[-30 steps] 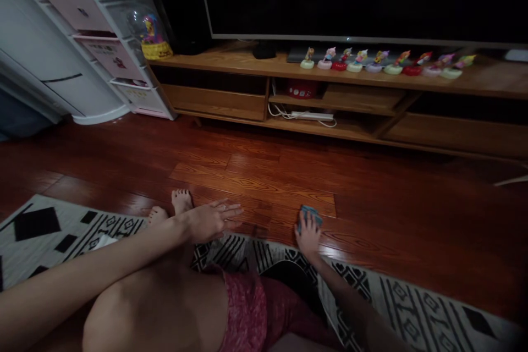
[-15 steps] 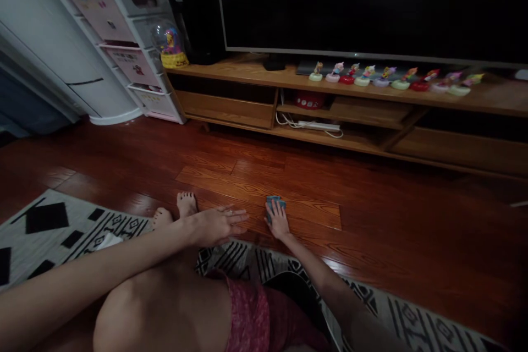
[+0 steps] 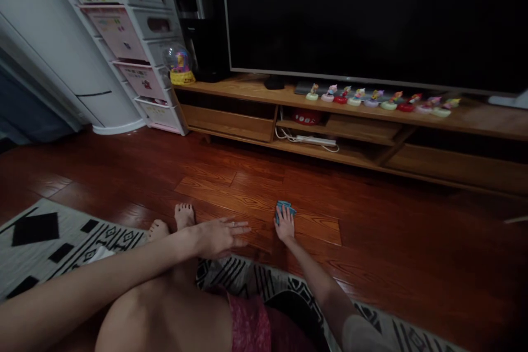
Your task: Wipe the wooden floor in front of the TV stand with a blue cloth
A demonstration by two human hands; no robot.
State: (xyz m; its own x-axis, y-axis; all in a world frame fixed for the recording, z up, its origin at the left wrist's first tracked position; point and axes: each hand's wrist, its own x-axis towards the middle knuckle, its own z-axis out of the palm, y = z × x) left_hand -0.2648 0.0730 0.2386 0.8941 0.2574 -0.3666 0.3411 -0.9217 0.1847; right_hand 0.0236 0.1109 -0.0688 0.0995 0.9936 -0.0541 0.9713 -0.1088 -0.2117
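Note:
On the wooden floor (image 3: 247, 187), my right hand (image 3: 285, 224) presses on a folded blue cloth (image 3: 287, 206), its fingers laid over it. The cloth's top edge shows past the fingertips; the part under the palm is hidden. My left hand (image 3: 223, 235), wearing a ring, rests at the wrist over my leg. Its fingers are stretched out and apart, with nothing in them, to the left of the cloth.
A patterned rug (image 3: 82, 225) lies under me, with a white item (image 3: 101, 253) on it. Ahead is a low wooden TV cabinet (image 3: 231, 121) holding several small figurines (image 3: 357, 97) and a television (image 3: 363, 16). A drawer tower (image 3: 144, 38) stands at left.
My right hand has slid a little to the right across the floor, and the blue cloth has moved with it. The view has tilted up slightly. My left hand stays in place.

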